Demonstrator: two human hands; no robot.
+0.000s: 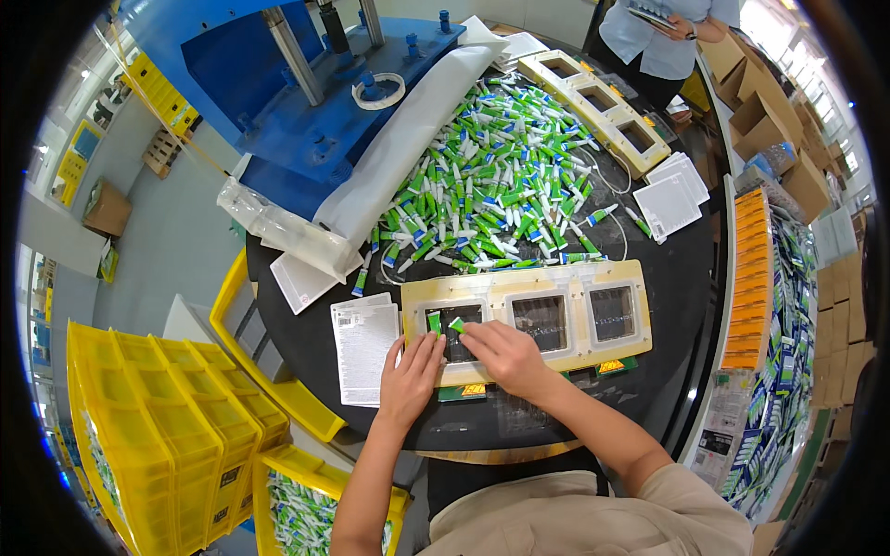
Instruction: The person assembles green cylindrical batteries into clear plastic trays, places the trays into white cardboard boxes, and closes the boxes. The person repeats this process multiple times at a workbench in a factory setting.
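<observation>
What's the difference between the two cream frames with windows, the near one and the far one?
The near frame lies crosswise before the person; the far frame slants at the picture's upper right.
The near frame has the left hand and right hand at its leftmost window; the far frame has no hand on it.
Green tubes show at that window; none is visible in the far frame's windows.
Both have three windows in a row.

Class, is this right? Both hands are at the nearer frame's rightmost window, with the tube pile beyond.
Wrong window: the head view shows the left hand and right hand at the leftmost window of the nearer frame. The tube pile is beyond.
</observation>
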